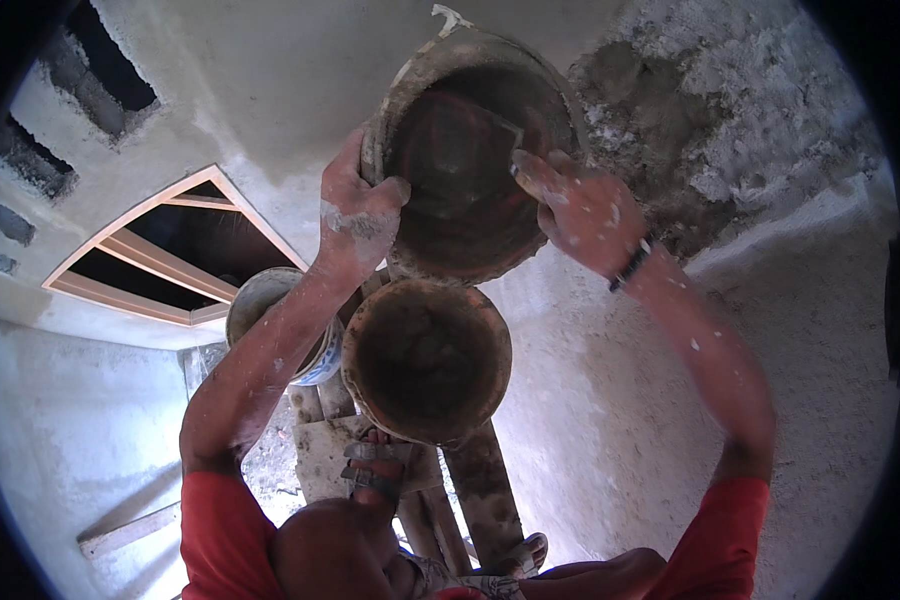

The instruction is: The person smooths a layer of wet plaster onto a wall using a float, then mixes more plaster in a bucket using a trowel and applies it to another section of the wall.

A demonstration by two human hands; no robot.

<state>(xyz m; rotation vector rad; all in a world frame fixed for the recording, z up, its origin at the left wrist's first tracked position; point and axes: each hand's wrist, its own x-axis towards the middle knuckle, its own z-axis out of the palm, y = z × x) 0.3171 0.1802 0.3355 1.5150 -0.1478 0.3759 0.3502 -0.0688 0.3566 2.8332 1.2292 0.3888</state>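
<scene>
In front of me hangs a mortar-smeared round bucket [450, 225], tilted so its dark inside faces me. My left hand [362, 205] is closed on its left rim, thumb over the edge. My right hand [588, 212], at the bucket's right side, is closed round the handle of a trowel [515, 135]. The trowel's thin neck reaches into the bucket; its blade is hard to make out in the dark. Grey spatter marks both hands. Just below stands a second round bucket [490, 385], with rough grey mortar inside.
A whitish bucket [260, 295] stands beside my left forearm. Wooden planks [485, 490] lie under the buckets and my sandalled feet. Rough wet plaster [660, 130] covers the upper right wall. A wooden window frame [120, 245] and several slots [110, 60] are at the left.
</scene>
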